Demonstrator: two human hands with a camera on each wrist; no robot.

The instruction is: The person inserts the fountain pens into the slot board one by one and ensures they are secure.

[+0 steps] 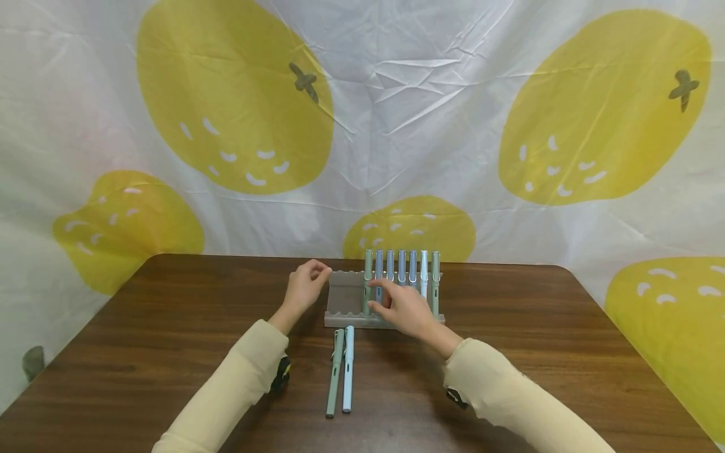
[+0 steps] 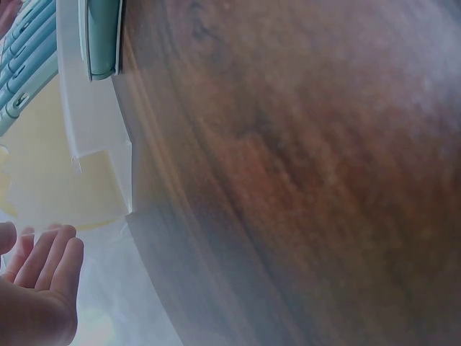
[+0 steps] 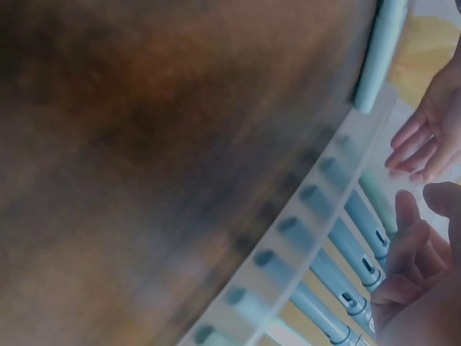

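Note:
A clear, scalloped pen rack (image 1: 345, 296) stands on the table with several capped pens leaning upright in its middle and right part. My right hand (image 1: 409, 308) is in front of them, thumb and forefinger spread apart beside the leftmost green pen (image 1: 368, 267); nothing shows between them. By the rack's upper left corner is my left hand (image 1: 303, 286), its fingers loosely bent; in the left wrist view this hand (image 2: 47, 288) holds nothing and stands apart from the rack. Before the rack lie a loose green pen (image 1: 335, 377) and a light blue pen (image 1: 348, 371), side by side.
The dark wooden table (image 1: 538, 327) spreads around the rack on both sides. Behind its far edge hangs a white cloth (image 1: 374, 138) printed with large yellow fruit. The rack's left slots hold no pens.

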